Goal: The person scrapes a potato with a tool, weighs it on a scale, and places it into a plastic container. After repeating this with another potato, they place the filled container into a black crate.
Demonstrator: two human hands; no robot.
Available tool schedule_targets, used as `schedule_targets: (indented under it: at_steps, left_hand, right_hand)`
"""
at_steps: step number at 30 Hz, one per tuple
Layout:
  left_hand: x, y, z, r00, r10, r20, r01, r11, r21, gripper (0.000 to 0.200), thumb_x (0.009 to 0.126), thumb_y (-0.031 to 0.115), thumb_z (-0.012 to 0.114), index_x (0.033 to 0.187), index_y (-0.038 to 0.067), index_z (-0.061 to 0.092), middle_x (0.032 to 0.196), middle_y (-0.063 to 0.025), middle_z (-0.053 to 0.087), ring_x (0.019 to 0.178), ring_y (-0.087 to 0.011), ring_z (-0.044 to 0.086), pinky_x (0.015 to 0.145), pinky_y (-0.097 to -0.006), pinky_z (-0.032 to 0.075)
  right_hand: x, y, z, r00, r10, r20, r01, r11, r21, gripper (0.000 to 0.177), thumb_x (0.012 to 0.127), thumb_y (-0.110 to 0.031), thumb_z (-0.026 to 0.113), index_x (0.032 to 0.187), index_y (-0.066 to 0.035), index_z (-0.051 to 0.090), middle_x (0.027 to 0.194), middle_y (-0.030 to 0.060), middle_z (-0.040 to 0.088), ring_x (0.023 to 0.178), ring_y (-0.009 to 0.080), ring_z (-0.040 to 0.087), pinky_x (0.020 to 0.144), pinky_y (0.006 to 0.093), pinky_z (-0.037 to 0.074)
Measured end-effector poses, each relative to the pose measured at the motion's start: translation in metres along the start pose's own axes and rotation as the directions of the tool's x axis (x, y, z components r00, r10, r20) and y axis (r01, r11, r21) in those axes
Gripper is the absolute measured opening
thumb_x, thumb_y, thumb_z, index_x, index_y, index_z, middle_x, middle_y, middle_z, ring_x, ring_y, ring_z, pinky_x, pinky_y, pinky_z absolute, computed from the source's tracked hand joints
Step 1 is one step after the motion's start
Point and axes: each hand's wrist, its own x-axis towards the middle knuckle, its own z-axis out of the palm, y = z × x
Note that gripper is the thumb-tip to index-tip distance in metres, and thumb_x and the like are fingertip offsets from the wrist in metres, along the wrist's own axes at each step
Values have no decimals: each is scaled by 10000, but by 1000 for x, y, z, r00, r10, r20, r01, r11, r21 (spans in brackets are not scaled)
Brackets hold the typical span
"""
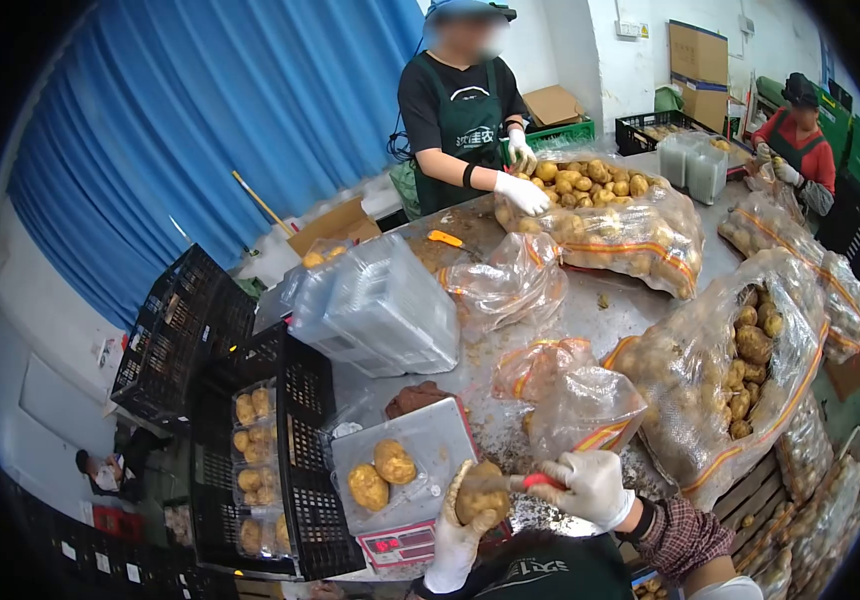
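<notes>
My left hand (458, 535), in a white glove, is closed around a potato (488, 508) at the near edge of the table. In my right hand (592, 490), also gloved, is a knife with a red handle (542, 481); its blade lies across the top of the potato. Just left of my hands stands a scale (412, 543) with a red lit display. Two potatoes (369, 487) sit in a clear plastic tray on its platform. A brown cloth (418, 398) lies behind the scale.
Black crates (312, 450) at left hold packed potato trays. A stack of clear trays (380, 310) stands behind. Large bags of potatoes (750, 370) fill the right side. An orange knife (444, 238) lies farther back. Two people (470, 120) work across the table.
</notes>
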Motion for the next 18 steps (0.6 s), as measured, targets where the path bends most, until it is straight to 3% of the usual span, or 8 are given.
schedule_targets:
  at_steps: [4,5,8,10,11,13,16,18]
  left_hand:
    - [0,1,1,996,-60,-71,60,998,-11,815,768,-41,724,1447,27,279,1301,-112,509,1161,-189,537,988,-330,458]
    - [0,2,2,996,-55,-72,54,998,-14,815,768,-41,724,1447,27,279,1301,-112,509,1161,-189,537,988,-330,458]
    - [-1,6,0,997,-45,-63,48,998,50,838,734,-4,767,1433,25,307,1299,-105,494,1166,-189,523,994,-324,449]
    - [3,-2,-7,995,31,-96,-2,957,292,904,675,-3,809,1427,20,308,1303,-110,499,1178,-207,517,998,-349,444]
    - [2,-2,-8,995,33,-95,-4,958,287,904,675,-3,809,1427,20,308,1303,-110,499,1178,-207,517,998,-349,444]
    - [4,0,-11,978,205,-27,-153,806,571,889,657,31,834,1399,12,345,1299,-105,480,1183,-205,500,999,-346,433]
    - [4,3,-7,967,253,-41,-176,774,609,874,642,141,868,1360,4,389,1265,-150,467,1159,-273,505,1004,-370,422]
    - [3,8,-6,968,250,-33,-171,746,643,878,641,145,869,1360,2,388,1261,-149,470,1161,-271,505,1004,-367,423]
  right_hand:
    - [-1,5,5,999,32,4,-32,999,-6,249,718,-360,766,792,-134,691,568,25,512,492,194,572,429,320,435]
    - [2,8,6,997,78,-7,-78,996,-33,245,720,-360,766,784,-137,688,568,25,513,494,195,573,430,319,435]
    - [0,-12,-5,995,-93,32,92,995,44,243,735,-355,761,782,-126,694,572,38,521,495,211,570,432,330,431]
    - [2,4,3,997,74,21,-75,996,38,274,727,-392,755,805,-134,709,577,29,533,505,202,579,439,332,440]
    - [3,15,6,998,60,-16,-61,995,-75,285,733,-402,746,816,-132,714,586,24,543,511,198,579,446,331,446]
    - [5,-4,-8,999,-19,36,21,998,-58,281,734,-396,746,814,-129,713,586,23,539,511,199,576,445,335,443]
    - [6,-8,-7,993,-104,56,106,994,-29,273,731,-389,750,806,-130,706,575,23,520,498,202,565,438,341,432]
    - [11,11,1,1000,4,-13,-5,998,-66,280,720,-405,756,799,-143,696,570,17,513,497,188,570,439,330,441]
